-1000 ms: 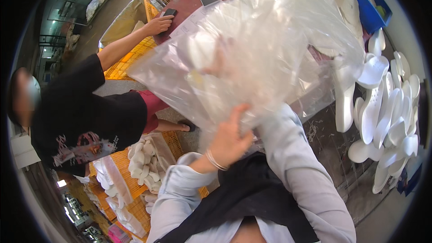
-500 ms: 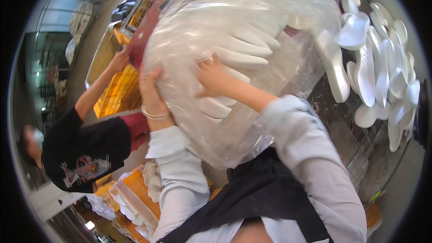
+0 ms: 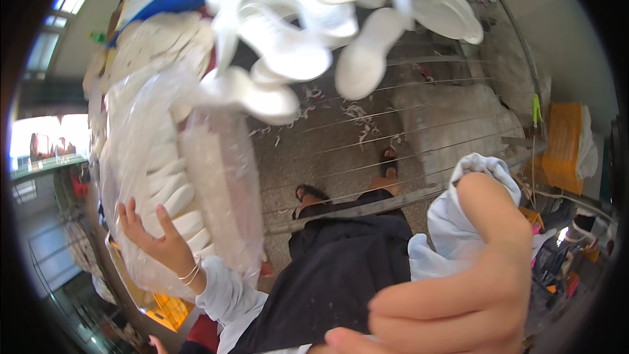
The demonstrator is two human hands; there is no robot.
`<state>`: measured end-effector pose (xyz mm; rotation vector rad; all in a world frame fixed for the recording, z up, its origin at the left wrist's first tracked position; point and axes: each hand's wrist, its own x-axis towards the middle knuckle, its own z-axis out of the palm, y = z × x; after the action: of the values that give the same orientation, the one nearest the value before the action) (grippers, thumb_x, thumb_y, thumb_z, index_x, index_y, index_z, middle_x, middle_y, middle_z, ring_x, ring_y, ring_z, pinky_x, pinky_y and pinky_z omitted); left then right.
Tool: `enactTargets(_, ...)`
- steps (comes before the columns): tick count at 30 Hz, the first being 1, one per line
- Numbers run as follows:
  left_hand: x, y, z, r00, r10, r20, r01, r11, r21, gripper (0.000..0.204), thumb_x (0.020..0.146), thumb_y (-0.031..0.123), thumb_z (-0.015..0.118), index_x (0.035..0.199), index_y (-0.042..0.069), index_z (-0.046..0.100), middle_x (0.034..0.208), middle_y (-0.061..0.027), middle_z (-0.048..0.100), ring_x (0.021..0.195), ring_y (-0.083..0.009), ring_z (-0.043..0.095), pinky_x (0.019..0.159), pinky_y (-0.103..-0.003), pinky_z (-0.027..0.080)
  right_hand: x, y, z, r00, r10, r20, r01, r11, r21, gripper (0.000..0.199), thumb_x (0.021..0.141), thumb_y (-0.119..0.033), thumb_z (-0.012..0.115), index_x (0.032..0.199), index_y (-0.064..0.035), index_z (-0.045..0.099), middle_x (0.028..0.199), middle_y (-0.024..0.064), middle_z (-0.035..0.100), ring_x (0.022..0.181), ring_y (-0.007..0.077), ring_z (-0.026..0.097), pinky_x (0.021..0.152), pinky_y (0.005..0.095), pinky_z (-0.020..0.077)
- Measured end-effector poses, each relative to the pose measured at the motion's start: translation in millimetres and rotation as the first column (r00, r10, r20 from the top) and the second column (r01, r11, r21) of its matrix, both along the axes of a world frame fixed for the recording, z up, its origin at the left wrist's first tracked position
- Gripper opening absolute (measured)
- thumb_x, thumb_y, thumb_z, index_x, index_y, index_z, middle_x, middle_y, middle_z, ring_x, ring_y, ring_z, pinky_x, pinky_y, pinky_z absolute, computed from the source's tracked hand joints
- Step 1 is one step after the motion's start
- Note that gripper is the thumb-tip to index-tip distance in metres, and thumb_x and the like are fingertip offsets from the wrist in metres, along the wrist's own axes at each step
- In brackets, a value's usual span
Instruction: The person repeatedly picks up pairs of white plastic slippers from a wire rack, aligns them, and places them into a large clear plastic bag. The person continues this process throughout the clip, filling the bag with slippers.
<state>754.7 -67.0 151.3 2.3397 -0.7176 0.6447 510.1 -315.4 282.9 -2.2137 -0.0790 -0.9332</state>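
Head view: left hand (image 3: 154,239) presses clear plastic bag (image 3: 164,170).

We now have only our left hand (image 3: 157,242) pressed flat on the clear bag of white soles (image 3: 167,183); our right hand (image 3: 458,288) has left it, and the bag sits lower at our left.

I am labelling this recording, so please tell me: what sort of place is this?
Probably a small footwear workshop. White foam insoles lie heaped on a wire rack, a clear plastic bag holds more of them, and orange crates stand beside a bare concrete floor.
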Motion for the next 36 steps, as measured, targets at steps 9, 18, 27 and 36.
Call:
enactTargets(9,-135.9,-324.5,-58.9,0.839,-0.411,-0.355,0.505,0.831,0.232,0.051,0.078,0.009,0.071,0.125,0.002,0.053,0.14,-0.0192,0.043,0.13,-0.0354,0.039,0.108,-0.044,0.031,-314.5,-375.5,-165.9,0.57,-0.715,-0.405,0.782,0.623,0.002,0.041,0.088,-0.009,0.056,0.129,-0.0022,0.055,0.131,0.0137,0.057,0.124,0.0245,0.052,0.103,0.0332,0.0388)
enactTargets(18,-32.3,-585.7,-78.5,0.945,-0.3,0.129,0.195,0.835,0.515,0.118,0.065,0.035,0.082,0.15,0.002,0.008,0.155,-0.0201,0.017,0.144,-0.0353,0.014,0.113,-0.051,0.018,-609.6,-556.6,-426.1,-0.316,-0.632,-0.708,0.719,0.327,-0.613,0.07,0.078,-0.014,0.069,0.138,0.0008,0.036,0.135,0.0234,0.045,0.124,0.04,0.044,0.102,0.0447,0.0376)
enactTargets(27,3.6,-571.7,-152.1,0.687,-0.372,-0.624,0.595,0.782,0.188,0.099,0.058,0.04,0.086,0.137,0.002,0.039,0.127,-0.0236,0.055,0.116,-0.0381,0.055,0.099,-0.039,0.044,-285.5,-396.9,-287.4,0.545,-0.189,-0.817,0.46,0.882,0.102,0.038,0.085,-0.04,0.063,0.09,-0.0026,0.065,0.074,0.0219,0.064,0.074,0.0388,0.065,0.064,0.0459,0.0495)
enactTargets(36,-166.4,-420.0,-214.4,0.276,-0.186,-0.943,0.622,0.783,0.028,0.071,0.075,0.034,0.076,0.128,-0.001,0.045,0.119,-0.0234,0.06,0.109,-0.0368,0.059,0.098,-0.042,0.043,-64.6,-479.3,-163.6,0.598,-0.395,-0.697,0.622,0.778,0.093,0.036,0.086,-0.033,0.063,0.087,0.0027,0.067,0.075,0.0244,0.064,0.074,0.0426,0.063,0.064,0.0456,0.0485)
